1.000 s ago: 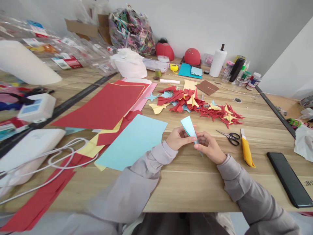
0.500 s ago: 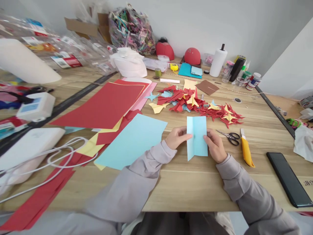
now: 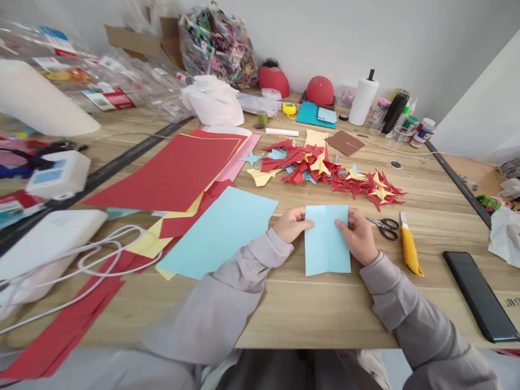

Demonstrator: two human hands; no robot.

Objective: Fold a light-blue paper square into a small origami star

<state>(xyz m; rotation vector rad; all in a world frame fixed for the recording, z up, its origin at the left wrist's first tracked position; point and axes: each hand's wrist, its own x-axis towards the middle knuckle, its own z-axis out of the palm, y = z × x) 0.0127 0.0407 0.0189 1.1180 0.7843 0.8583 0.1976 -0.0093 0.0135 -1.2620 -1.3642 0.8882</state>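
Note:
A small light-blue sheet of paper (image 3: 327, 246) with a crease down its middle is held up over the near part of the table. My left hand (image 3: 291, 224) pinches its left edge, thumb in front and fingers behind. On the opposite edge my right hand (image 3: 359, 237) grips it the same way, the thumb lying on the paper's face. A larger light-blue sheet (image 3: 223, 233) lies to the left of my left hand. Close to my right hand are black-handled scissors (image 3: 387, 228) and a yellow utility knife (image 3: 411, 252).
Beyond the hands lies a pile of red, yellow and blue paper stars (image 3: 320, 165). Large red sheets (image 3: 174, 173) and red strips (image 3: 77, 319) cover the left side, near a white cable (image 3: 117, 238). A black phone (image 3: 481, 295) rests at the right.
The small blue paper was more sharply folded and looked narrower; now it is opened flatter and wider. It has come slightly lower, and both hands still hold its edges.

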